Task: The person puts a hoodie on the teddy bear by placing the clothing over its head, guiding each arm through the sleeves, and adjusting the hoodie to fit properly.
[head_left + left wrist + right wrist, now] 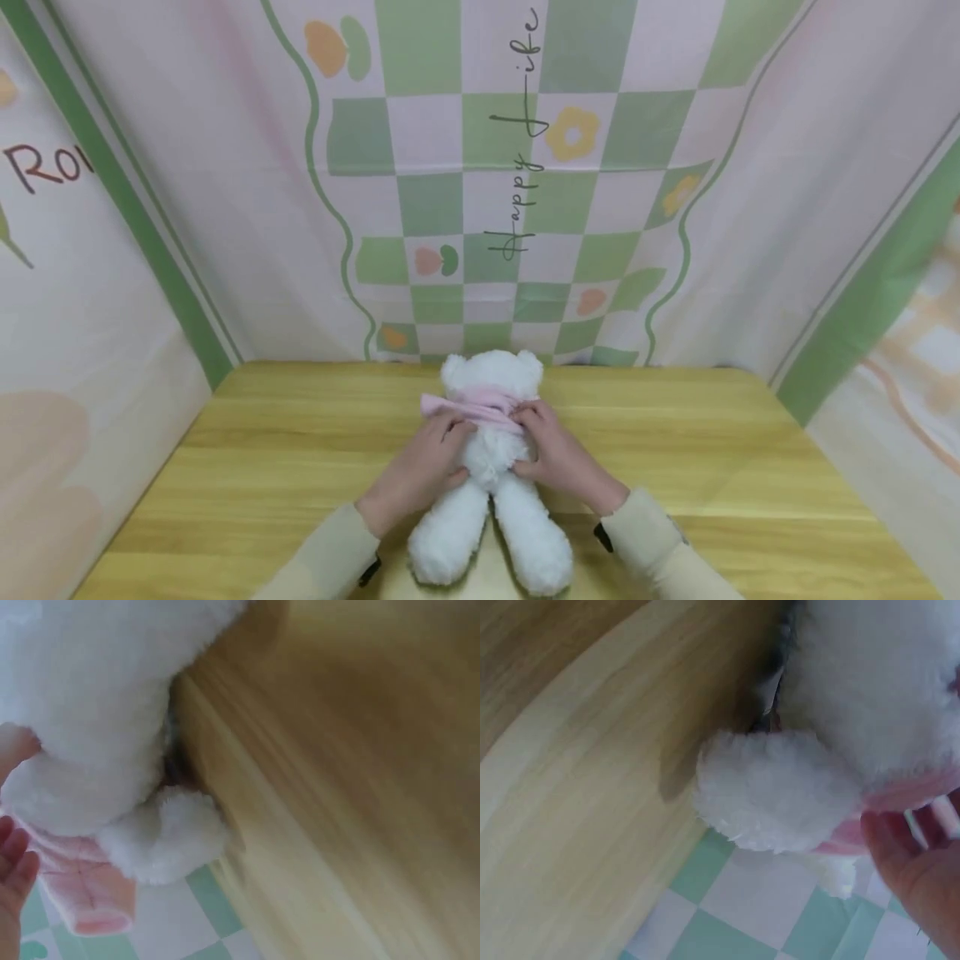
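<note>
Back curtain [423, 125]: "Happy Life", dark script [520, 123], 12 o'clock, runs bottom to top.
Left curtain [97, 275]: "Ro", brown letters [34, 171], between 9 and 10 o'clock; third letter partial.

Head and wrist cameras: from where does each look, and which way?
Head: on the head, forward and down at the white plush bear; left hand, right hand and sleeves show.
Left wrist: on that wrist, at the bear and tabletop; left fingers show at left.
Right wrist: on that wrist, likewise; right fingers show.
Wrist views share the checkered backdrop.
</note>
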